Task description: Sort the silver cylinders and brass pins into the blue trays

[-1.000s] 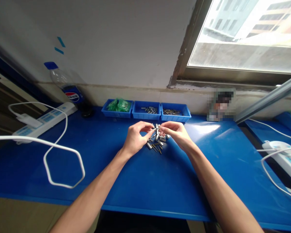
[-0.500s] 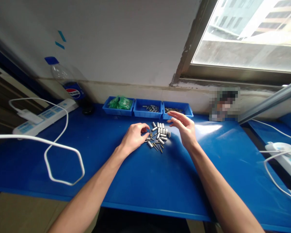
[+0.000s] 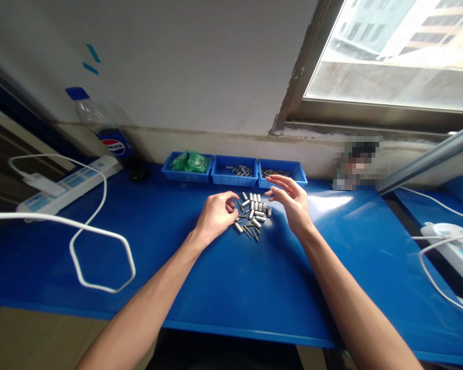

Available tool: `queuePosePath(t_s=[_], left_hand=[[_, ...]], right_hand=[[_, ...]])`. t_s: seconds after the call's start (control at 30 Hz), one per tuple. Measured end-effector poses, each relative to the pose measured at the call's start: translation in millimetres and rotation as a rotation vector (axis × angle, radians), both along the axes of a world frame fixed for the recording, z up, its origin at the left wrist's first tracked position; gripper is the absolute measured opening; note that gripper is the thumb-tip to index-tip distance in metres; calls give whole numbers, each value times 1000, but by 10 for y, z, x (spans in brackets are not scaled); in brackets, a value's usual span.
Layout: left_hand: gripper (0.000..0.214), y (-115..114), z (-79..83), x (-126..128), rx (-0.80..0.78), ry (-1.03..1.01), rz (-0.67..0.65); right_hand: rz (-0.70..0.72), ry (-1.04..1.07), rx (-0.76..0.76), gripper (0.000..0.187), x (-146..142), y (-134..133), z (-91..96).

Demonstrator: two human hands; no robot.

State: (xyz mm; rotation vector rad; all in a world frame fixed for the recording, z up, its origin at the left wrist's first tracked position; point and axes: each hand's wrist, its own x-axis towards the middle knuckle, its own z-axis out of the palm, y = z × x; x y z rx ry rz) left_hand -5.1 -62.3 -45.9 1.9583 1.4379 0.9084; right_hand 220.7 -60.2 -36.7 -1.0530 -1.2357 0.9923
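A small heap of silver metal sleeves and thin brass pins (image 3: 253,213) lies on the blue table (image 3: 231,288). My left hand (image 3: 215,216) rests at the heap's left edge, its fingers curled with thumb and forefinger pinched together; what they hold is too small to make out. My right hand (image 3: 291,203) hovers just right of the heap, above the table, fingers spread and empty.
Three blue bins stand against the wall: green bags (image 3: 187,167), metal sleeves (image 3: 235,171), pins (image 3: 281,173). A Pepsi bottle (image 3: 104,133) and a white power strip (image 3: 67,186) with a looping cable (image 3: 100,246) are at left. Another strip (image 3: 451,246) is at right.
My hands, pinched together over the heap a second ago, have drawn apart. The right hand opened and lifted to the right; the left sank to the heap's edge.
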Motion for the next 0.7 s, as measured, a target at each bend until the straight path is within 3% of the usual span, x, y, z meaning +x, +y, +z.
queuePosePath(t_s=[0.2,0.53,0.7], left_hand=[[35,0,7,4,21,28,34],[43,-16,41,-19,119,237,73],[43,16,11,-28,134,175,62]], right_hand=[[6,3,-13,35,-17,-2,3],[28,15,-34,34,-23,-7,-1],[42,22,-54,32,-27,-13,-7]])
